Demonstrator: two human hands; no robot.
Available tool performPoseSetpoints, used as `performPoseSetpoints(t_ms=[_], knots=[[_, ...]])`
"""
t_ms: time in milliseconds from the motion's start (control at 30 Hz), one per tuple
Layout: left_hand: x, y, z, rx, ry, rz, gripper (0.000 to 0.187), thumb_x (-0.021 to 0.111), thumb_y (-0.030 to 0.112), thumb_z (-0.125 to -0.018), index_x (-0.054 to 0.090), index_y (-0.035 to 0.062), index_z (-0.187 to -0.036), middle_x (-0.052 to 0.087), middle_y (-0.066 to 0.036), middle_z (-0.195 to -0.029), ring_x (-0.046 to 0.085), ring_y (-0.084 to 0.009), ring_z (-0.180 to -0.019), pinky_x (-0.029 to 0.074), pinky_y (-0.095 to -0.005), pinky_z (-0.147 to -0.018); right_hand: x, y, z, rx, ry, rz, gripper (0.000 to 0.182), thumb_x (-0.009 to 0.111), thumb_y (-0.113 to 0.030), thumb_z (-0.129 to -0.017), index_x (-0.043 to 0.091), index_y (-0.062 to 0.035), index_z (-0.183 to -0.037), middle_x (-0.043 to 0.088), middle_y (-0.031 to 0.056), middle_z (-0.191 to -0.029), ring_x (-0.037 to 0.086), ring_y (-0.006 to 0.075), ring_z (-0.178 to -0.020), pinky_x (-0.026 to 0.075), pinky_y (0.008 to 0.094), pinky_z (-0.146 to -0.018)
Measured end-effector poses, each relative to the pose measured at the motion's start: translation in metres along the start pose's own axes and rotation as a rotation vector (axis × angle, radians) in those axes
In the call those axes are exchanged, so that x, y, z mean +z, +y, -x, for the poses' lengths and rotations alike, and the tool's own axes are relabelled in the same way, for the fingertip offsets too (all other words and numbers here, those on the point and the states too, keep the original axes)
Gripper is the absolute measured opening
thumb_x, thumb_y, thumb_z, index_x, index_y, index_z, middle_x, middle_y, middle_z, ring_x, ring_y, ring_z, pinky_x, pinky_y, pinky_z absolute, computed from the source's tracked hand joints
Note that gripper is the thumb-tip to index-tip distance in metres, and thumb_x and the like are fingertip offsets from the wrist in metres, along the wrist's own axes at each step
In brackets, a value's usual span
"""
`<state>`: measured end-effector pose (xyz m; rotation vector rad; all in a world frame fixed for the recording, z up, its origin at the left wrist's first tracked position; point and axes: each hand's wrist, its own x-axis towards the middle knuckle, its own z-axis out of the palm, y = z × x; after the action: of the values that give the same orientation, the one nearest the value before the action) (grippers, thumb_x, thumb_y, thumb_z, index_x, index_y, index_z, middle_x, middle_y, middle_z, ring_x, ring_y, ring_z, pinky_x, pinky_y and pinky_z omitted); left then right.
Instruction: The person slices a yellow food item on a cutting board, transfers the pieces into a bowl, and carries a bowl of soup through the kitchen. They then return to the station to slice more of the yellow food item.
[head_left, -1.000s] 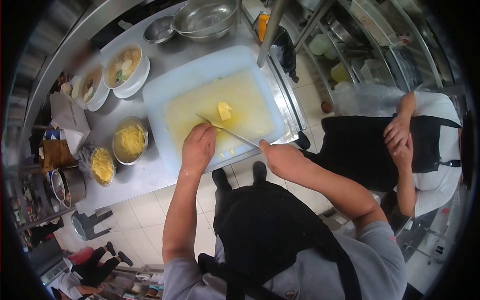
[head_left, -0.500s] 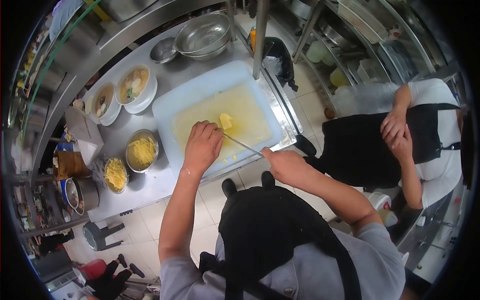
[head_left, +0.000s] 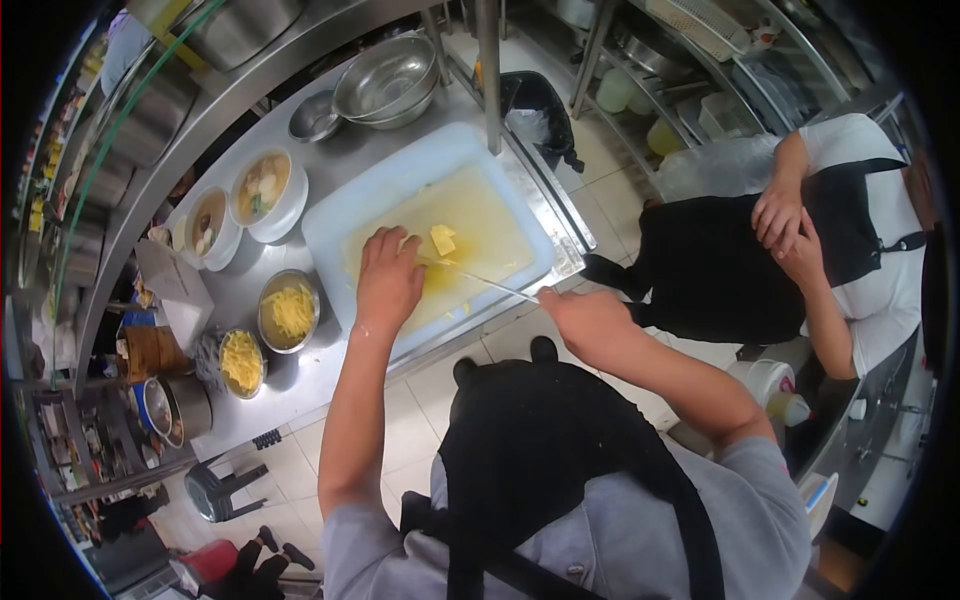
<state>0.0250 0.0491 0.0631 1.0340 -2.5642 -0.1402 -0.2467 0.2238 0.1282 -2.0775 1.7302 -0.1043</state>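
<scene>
As seen from the head camera looking down, a pale cutting board (head_left: 330, 212) lies on a metal table, and both of the person's hands work from its near side. The right hand (head_left: 590, 322), just off the board's near right edge, has its fingers wrapped around the handle of a knife (head_left: 490, 281). The knife's long axis slants from that edge leftward and away from the person, its tip end reaching the middle of the board. The left hand (head_left: 390, 280) is over the left half of the board, fingers bent, fingertips just beside the tip end of the blade; whether they pinch anything cannot be told. Yellow chunks (head_left: 442, 239) sit near the board's middle, beyond the blade and to the right of the left fingertips, so the left hand is the nearer one. Those fingertips are what stands closest to the blade.

Left of the board are two bowls of yellow strips (head_left: 292, 312); farther along its left side stand two white bowls of soup (head_left: 262, 190). Metal bowls (head_left: 386, 80) rest past its far edge, and a metal post (head_left: 489, 80) rises by its far right corner. Well to the board's right, another person (head_left: 785, 230) has hands folded together.
</scene>
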Motion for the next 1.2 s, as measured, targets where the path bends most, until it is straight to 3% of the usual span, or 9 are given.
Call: performPoseSetpoints(t_ms=[33,167,233,367,467,667,833,1200], knots=[[-0.002,0.001,0.005,-0.087,0.043,0.0,0.039,0.072,0.007,-0.082,0.067,0.0044,-0.121,0.061,-0.015,-0.127,0.052,-0.0368,-0.127,0.042,-0.0492,-0.112,-0.001,0.004,0.005,0.0,0.002,0.001,0.032,0.059,0.002,-0.084,0.055,0.0007,-0.116,0.069,0.0179,-0.089,0.07,0.0421,-0.087,0.056,0.0514,-0.072],[0.006,0.004,0.014,-0.057,-0.002,0.014,0.042,0.071,0.008,-0.083,0.065,0.0047,-0.125,0.06,-0.015,-0.129,0.053,-0.0367,-0.127,0.043,-0.0484,-0.111,0.007,0.02,0.011,0.159,-0.085,-0.209,0.035,0.058,-0.005,-0.085,0.051,0.0026,-0.118,0.066,0.0243,-0.089,0.066,0.0467,-0.089,0.051,0.0555,-0.077],[0.013,0.009,0.004,0.037,0.007,0.057,0.035,0.068,0.007,-0.086,0.068,0.0045,-0.121,0.063,-0.013,-0.125,0.055,-0.0344,-0.123,0.045,-0.0463,-0.108,0.02,0.028,0.002,0.204,-0.095,-0.257,0.036,0.06,-0.01,-0.087,0.05,0.0024,-0.119,0.066,0.0265,-0.09,0.064,0.0484,-0.09,0.05,0.0568,-0.079],[0.026,-0.001,-0.003,0.13,-0.102,0.078,0.028,0.065,0.005,-0.087,0.071,0.0044,-0.114,0.066,-0.012,-0.119,0.058,-0.0319,-0.118,0.047,-0.0446,-0.104,0.032,0.029,-0.007,0.181,-0.038,-0.263,0.036,0.055,-0.005,-0.084,0.051,0.0043,-0.119,0.068,0.027,-0.087,0.067,0.0471,-0.088,0.052,0.0559,-0.079],[0.017,0.005,0.003,0.095,-0.192,0.011,0.024,0.063,0.003,-0.088,0.072,0.004,-0.109,0.068,-0.011,-0.113,0.059,-0.0303,-0.115,0.047,-0.0438,-0.103,0.031,0.024,-0.003,0.176,-0.064,-0.266,0.036,0.055,-0.005,-0.084,0.051,0.0038,-0.119,0.068,0.0265,-0.087,0.067,0.0475,-0.088,0.052,0.0558,-0.079],[0.005,0.008,0.03,-0.077,0.046,0.026,0.025,0.065,0.004,-0.086,0.072,0.0032,-0.11,0.069,-0.011,-0.113,0.059,-0.0317,-0.113,0.047,-0.0449,-0.102,0.027,0.02,0.005,0.123,-0.139,-0.228,0.039,0.056,-0.005,-0.084,0.052,0.0023,-0.123,0.068,0.0253,-0.087,0.067,0.0465,-0.088,0.053,0.0554,-0.078],[0.016,0.005,0.023,-0.121,-0.091,0.12,0.027,0.067,0.007,-0.085,0.071,0.0029,-0.112,0.07,-0.014,-0.11,0.058,-0.0338,-0.116,0.045,-0.0451,-0.105,0.028,0.023,0.003,0.072,-0.159,-0.188,0.042,0.056,-0.005,-0.085,0.051,0.003,-0.125,0.068,0.025,-0.087,0.067,0.0461,-0.087,0.053,0.0553,-0.077],[0.022,0.032,0.019,-0.243,0.017,0.082,0.029,0.072,0.019,-0.087,0.072,0.0027,-0.111,0.071,-0.014,-0.112,0.059,-0.0337,-0.114,0.043,-0.0471,-0.105,0.04,0.017,-0.004,0.084,-0.166,-0.237,0.034,0.061,-0.009,-0.086,0.048,0.0005,-0.115,0.067,0.0249,-0.085,0.066,0.0488,-0.085,0.051,0.0585,-0.076]])
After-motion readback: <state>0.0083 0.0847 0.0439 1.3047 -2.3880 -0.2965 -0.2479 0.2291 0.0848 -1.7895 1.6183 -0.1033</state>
